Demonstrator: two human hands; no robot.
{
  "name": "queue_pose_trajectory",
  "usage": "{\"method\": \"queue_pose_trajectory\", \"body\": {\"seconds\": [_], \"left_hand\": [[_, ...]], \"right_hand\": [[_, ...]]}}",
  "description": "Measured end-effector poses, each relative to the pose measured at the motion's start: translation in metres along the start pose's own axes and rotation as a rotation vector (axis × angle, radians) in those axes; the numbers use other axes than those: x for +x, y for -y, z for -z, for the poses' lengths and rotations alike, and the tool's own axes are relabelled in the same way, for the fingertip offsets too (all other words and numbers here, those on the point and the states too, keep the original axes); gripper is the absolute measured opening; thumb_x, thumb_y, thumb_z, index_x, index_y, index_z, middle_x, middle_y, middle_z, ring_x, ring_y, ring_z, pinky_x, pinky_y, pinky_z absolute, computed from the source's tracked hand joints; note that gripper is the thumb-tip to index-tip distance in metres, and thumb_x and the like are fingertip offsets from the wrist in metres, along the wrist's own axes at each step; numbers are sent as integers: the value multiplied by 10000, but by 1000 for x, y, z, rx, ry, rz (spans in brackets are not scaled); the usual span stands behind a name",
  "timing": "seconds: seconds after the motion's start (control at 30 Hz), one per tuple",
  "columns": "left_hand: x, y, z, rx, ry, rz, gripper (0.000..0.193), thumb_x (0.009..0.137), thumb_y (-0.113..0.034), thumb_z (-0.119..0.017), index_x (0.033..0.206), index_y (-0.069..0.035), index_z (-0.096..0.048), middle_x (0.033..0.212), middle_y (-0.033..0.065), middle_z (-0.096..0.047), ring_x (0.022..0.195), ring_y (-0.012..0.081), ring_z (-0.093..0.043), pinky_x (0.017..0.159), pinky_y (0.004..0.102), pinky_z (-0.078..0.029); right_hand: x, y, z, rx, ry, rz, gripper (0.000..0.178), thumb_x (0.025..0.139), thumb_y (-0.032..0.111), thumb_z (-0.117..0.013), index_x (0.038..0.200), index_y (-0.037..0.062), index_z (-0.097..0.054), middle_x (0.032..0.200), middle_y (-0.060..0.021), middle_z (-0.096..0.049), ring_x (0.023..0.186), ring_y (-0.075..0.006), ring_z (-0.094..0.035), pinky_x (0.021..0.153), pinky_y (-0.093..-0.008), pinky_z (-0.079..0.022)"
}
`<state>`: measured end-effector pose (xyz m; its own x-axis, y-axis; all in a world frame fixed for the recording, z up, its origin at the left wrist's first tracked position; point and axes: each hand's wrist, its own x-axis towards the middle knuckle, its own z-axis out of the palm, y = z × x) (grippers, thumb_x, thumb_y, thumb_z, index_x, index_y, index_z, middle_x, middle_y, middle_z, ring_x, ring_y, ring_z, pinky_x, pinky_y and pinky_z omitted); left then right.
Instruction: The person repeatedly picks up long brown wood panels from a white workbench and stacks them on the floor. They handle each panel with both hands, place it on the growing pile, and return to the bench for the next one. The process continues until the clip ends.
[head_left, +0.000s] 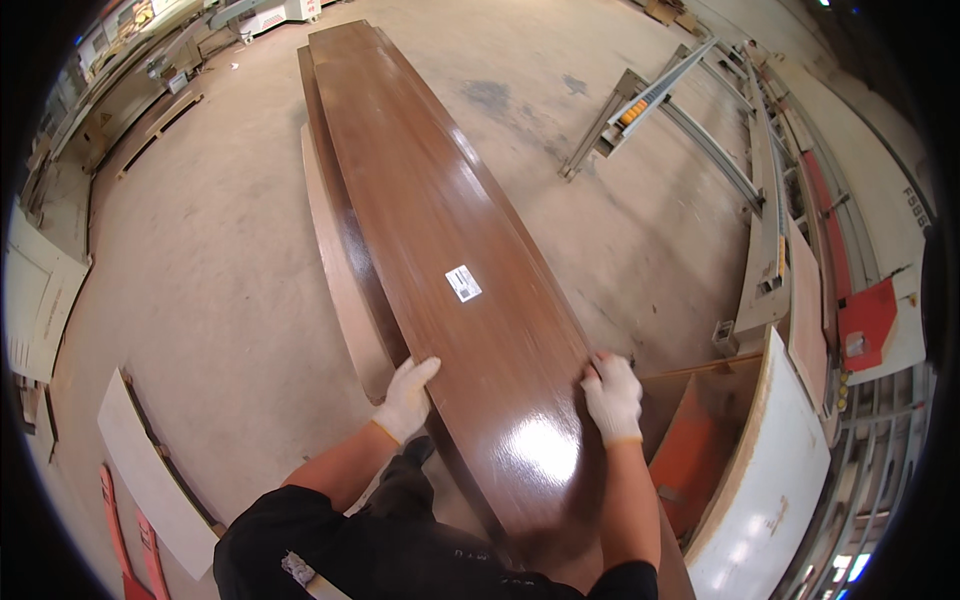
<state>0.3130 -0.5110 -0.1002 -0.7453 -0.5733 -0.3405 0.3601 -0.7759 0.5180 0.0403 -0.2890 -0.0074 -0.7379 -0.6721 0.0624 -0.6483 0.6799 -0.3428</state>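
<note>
A long, glossy brown board stretches from near my body to the far side of the floor. A white printed label is stuck on its top face. In a white work glove, my left hand grips the board's left edge, its thumb on top and its other fingers hidden below. My right hand, gloved too, is closed around the right edge with the fingers curled. Beneath and left of this board lies another brown board, with a paler panel lower down.
A metal roller stand and a long machine line the right side. Close on my right is a white-faced panel beside an orange-red part. A pale board and a red pallet jack are at lower left.
</note>
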Motion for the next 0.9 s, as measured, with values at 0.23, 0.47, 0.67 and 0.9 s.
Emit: {"method": "queue_pose_trajectory", "body": {"seconds": [0.23, 0.47, 0.67, 0.9], "left_hand": [[-95, 53, -32, 68, 8, 363, 436, 1086, -189, -594, 1490, -38, -528, 1463, 117, -622, 1340, 314, -625, 1104, 543, -530], [-195, 138, -56, 177, 101, 496, 436, 1106, -188, -572, 1525, -77, -526, 1455, 114, -643, 1282, 305, -671, 1068, 547, -561], [-226, 163, -73, 319, 144, 439, 451, 1105, -188, -573, 1540, -86, -511, 1499, 87, -618, 1331, 288, -642, 1097, 541, -541], [-201, 138, -71, 465, 59, 278, 490, 1058, -184, -618, 1511, -21, -525, 1438, 138, -655, 1291, 313, -660, 1031, 546, -573]], "right_hand": [[-352, -144, 132, -555, -122, -943, 528, 1024, 272, -585, 1451, -38, -613, 1521, -261, -580, 1426, -419, -521, 1254, -445, -356], [-558, -146, 190, -410, -424, -1192, 595, 1062, 438, -541, 1409, -31, -660, 1476, -223, -620, 1293, -386, -639, 1121, -488, -486], [-585, -165, 219, 355, -505, -1427, 655, 1119, 406, -406, 1376, -161, -610, 1333, -306, -661, 1230, -389, -642, 1018, -495, -526], [-589, -178, 199, 670, -381, -1395, 671, 1113, 429, -456, 1441, -147, -564, 1349, -266, -633, 1209, -333, -611, 1036, -461, -515]]}}
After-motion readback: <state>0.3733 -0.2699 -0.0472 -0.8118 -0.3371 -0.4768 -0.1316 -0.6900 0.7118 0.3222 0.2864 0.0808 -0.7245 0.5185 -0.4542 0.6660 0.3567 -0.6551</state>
